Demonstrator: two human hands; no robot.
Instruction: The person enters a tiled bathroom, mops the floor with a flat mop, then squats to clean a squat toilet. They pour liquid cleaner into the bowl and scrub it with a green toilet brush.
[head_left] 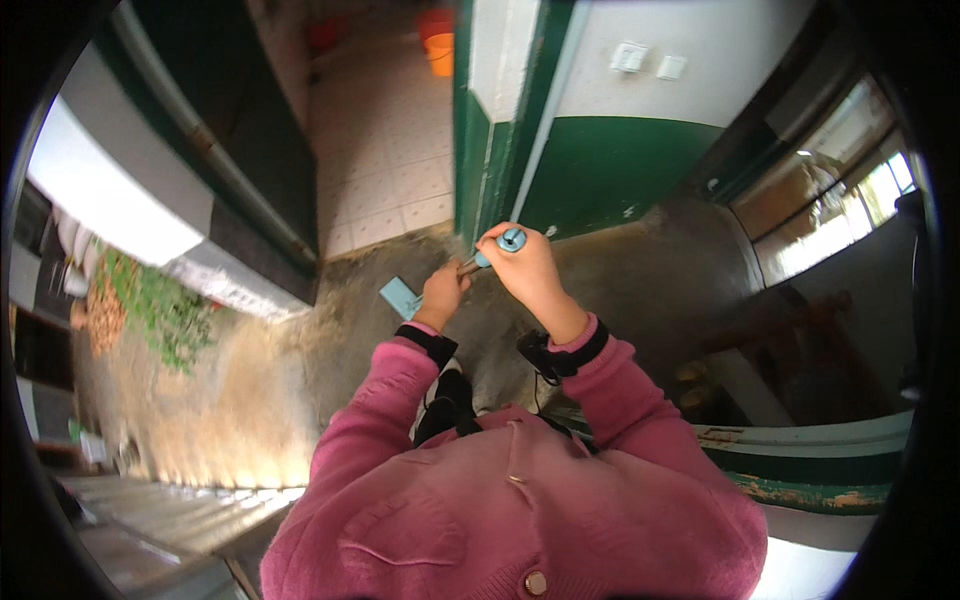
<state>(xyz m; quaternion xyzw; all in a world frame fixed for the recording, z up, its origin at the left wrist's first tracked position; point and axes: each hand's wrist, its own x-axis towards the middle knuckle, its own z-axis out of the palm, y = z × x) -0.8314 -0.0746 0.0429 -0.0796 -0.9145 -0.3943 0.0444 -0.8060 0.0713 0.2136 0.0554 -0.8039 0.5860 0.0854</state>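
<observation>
Both my hands are closed around the pole of a long-handled floor tool that looks like a flat mop. My right hand (525, 272) wraps the light-blue grip at the top, whose round end with a hanging slot faces up. Lower on the pole, my left hand (442, 294) holds its grey-brown shaft. Beyond the left hand, the tool's flat, light-blue rectangular head (400, 297) is at the dark concrete floor (340, 350); its underside is hidden. Both wrists wear black straps over pink sleeves.
A green door frame (485, 150) stands just ahead, opening onto a tiled room (385, 140) with an orange bucket (440, 55). A green-and-white wall (620, 170) is at the right. Leafy green plants (160, 305) grow at the left. Dark furniture (790, 340) stands at the far right.
</observation>
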